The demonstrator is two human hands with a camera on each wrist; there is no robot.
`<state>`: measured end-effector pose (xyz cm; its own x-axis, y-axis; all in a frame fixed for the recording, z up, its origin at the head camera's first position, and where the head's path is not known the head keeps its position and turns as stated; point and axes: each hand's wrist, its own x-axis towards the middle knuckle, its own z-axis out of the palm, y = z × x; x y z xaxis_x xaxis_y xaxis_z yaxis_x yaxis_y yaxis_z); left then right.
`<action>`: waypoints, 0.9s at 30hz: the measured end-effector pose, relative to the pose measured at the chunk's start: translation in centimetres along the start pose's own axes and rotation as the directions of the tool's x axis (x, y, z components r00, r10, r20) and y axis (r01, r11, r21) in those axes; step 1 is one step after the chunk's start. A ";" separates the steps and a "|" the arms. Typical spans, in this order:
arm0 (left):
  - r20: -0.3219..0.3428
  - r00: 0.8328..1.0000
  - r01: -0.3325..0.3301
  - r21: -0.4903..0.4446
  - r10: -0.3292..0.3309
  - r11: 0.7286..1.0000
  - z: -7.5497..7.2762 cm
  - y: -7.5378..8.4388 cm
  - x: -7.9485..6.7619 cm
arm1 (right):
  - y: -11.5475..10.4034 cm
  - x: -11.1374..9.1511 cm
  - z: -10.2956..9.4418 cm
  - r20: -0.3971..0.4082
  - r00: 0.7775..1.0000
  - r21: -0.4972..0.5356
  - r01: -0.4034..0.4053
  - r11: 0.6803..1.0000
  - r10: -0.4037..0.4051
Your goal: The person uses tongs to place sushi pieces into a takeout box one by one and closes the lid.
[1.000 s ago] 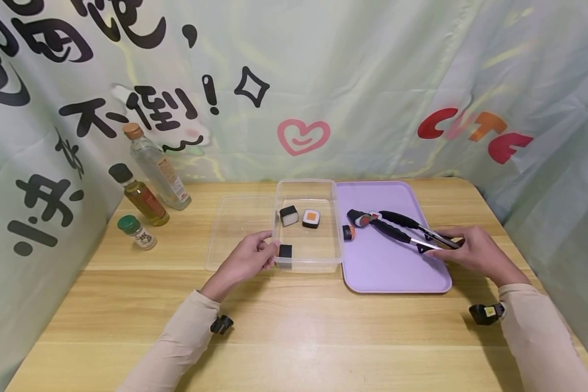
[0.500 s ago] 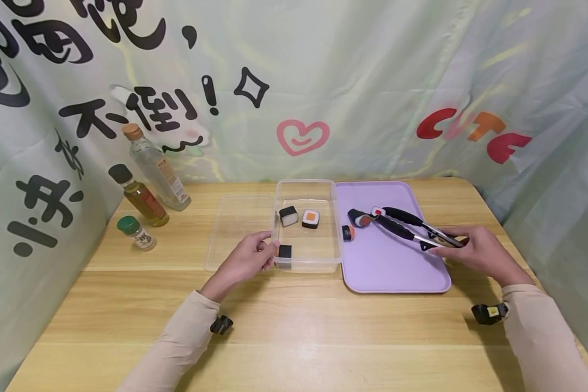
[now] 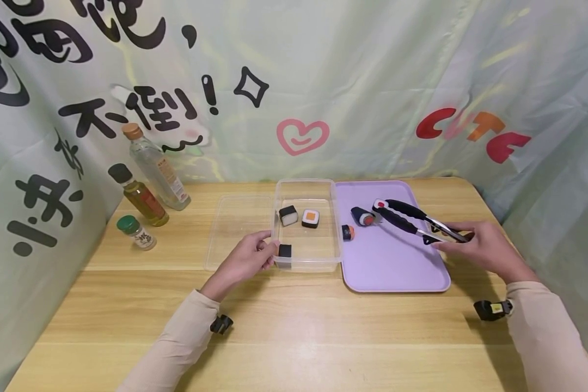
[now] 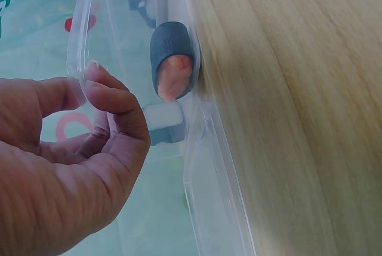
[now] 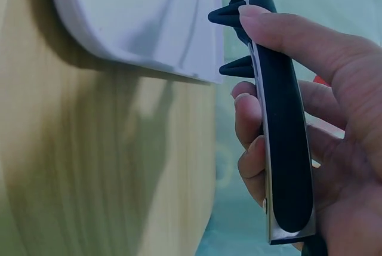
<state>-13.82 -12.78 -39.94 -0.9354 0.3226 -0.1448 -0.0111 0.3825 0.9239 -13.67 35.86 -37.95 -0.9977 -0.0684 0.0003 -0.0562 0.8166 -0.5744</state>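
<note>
My left hand (image 3: 247, 258) pinches the left rim of a clear plastic container (image 3: 318, 263) between thumb and fingers. Inside lie a sushi roll with an orange centre (image 3: 311, 219), a black-and-white sushi piece (image 3: 288, 216) and a dark-wrapped piece (image 3: 285, 251), whose orange top (image 4: 174, 77) shows in the left wrist view. My right hand (image 3: 485, 250) grips black-and-steel tongs (image 3: 397, 219) around their handle end. Their tips hold a small sushi roll with a red centre (image 3: 380, 204) over the purple tray (image 3: 397, 272). A cone-shaped sushi piece (image 3: 362, 216) and an orange-topped piece (image 3: 348, 233) lie on the tray's left side.
Left of the container lies a flat clear lid (image 3: 230, 231). Farther left stand a tall clear bottle (image 3: 161, 171), an oil bottle (image 3: 147, 201) and a green-capped shaker (image 3: 137, 232). A printed curtain (image 3: 372, 98) hangs behind the wooden table (image 3: 294, 337).
The tongs have closed on the red-centred sushi roll and lifted it slightly up and right, away from the cone-shaped piece. My left hand and the container have stayed still.
</note>
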 end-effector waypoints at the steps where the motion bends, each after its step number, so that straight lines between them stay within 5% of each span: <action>1: -0.001 1.000 0.001 0.000 -0.001 1.000 0.0 0.0 0.0 | -0.1 0.0 -0.1 -0.004 1.000 0.004 0.006 1.000 -0.006; 27: 0.001 1.000 0.001 0.004 -0.001 1.000 0.0 -0.1 0.1 | -6.0 0.3 0.6 -0.085 0.964 -0.012 0.252 0.968 -0.252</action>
<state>-13.87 -12.79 -40.02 -0.9352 0.3229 -0.1456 -0.0103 0.3862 0.9224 -13.64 30.58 -34.99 -0.9508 -0.2235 0.2144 -0.3064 0.7796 -0.5461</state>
